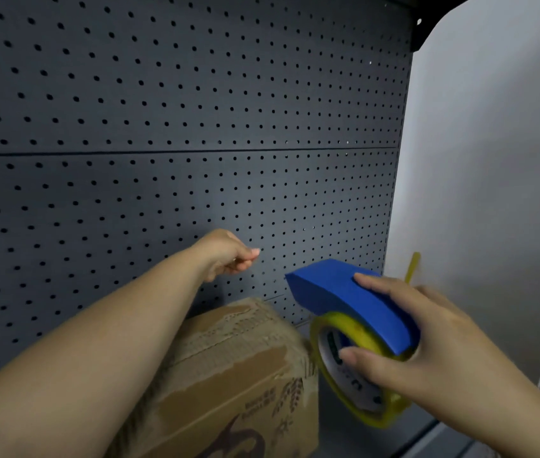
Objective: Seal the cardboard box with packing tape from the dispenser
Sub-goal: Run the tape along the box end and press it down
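Observation:
A brown cardboard box [238,368] with torn old tape and dark print lies at the bottom centre, partly hidden behind my left forearm. My right hand [427,345] grips a blue tape dispenser [344,299] holding a yellowish tape roll [347,368], held in the air just right of the box. A loose yellow strip [412,267] sticks up behind the dispenser. My left hand [229,254] is raised above the box's far end, close to the pegboard, with fingers pinched together; whether it holds a tape end I cannot tell.
A dark grey pegboard [179,127] fills the back wall behind the box. A white panel [493,160] stands on the right side. The box rests on a grey shelf [433,438] whose front edge shows at the bottom right.

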{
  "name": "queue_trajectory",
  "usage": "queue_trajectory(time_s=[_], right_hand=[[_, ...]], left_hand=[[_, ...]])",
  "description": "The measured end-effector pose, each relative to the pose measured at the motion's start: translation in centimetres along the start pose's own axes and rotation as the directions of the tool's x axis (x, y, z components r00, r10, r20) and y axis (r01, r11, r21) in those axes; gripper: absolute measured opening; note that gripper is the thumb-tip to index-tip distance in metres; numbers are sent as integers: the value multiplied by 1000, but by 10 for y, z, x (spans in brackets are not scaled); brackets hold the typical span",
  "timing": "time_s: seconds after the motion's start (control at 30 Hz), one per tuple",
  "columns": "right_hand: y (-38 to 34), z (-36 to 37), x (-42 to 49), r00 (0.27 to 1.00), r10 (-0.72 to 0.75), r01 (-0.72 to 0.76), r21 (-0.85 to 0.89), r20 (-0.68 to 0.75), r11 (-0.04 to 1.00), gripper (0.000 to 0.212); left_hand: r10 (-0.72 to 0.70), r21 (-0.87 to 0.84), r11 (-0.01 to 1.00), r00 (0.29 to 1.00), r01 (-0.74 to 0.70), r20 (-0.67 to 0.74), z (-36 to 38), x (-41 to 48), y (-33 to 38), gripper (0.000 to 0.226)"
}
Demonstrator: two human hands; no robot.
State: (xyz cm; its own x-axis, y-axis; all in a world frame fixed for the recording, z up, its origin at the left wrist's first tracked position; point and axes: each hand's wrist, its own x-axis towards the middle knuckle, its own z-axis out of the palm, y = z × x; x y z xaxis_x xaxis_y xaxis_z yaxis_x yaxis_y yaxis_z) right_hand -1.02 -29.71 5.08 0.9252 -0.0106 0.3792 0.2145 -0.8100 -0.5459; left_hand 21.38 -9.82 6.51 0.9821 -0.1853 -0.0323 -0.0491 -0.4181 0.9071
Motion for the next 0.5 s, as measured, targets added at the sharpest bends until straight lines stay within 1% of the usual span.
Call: queue_trajectory(time_s=[0.13, 0.27, 0.37, 0.4, 0.43, 0.47, 0.5], right_hand=[[-2, 4, 3, 997, 28, -26, -29, 66, 999, 84], [-3, 11, 8, 995, 59, -56, -38, 79, 998, 83], [-2, 16, 12, 993, 73, -68, -61, 92, 996, 83], [-2, 17, 13, 992, 76, -69, -72, 101, 995, 83], [-2, 19, 13, 991, 79, -70, -87, 112, 994, 82], [-3, 20, 14, 989, 86, -74, -100, 120, 992, 81], [-3, 20, 14, 988, 92, -79, -108, 123, 991, 81]], left_hand=[[-49, 159, 986, 999, 45, 18, 13, 6, -13, 18], [-80, 271, 960, 997, 71, 20, 21, 14, -24, 21], [-118, 360, 927, 993, 99, 30, 26, 20, -30, 18], [-131, 396, 911, 991, 112, 21, 27, 21, -32, 20], [-161, 432, 891, 987, 143, 3, 28, 23, -34, 30], [-207, 447, 874, 978, 193, -18, 29, 25, -36, 39], [-256, 451, 860, 966, 240, -26, 30, 25, -37, 43]])
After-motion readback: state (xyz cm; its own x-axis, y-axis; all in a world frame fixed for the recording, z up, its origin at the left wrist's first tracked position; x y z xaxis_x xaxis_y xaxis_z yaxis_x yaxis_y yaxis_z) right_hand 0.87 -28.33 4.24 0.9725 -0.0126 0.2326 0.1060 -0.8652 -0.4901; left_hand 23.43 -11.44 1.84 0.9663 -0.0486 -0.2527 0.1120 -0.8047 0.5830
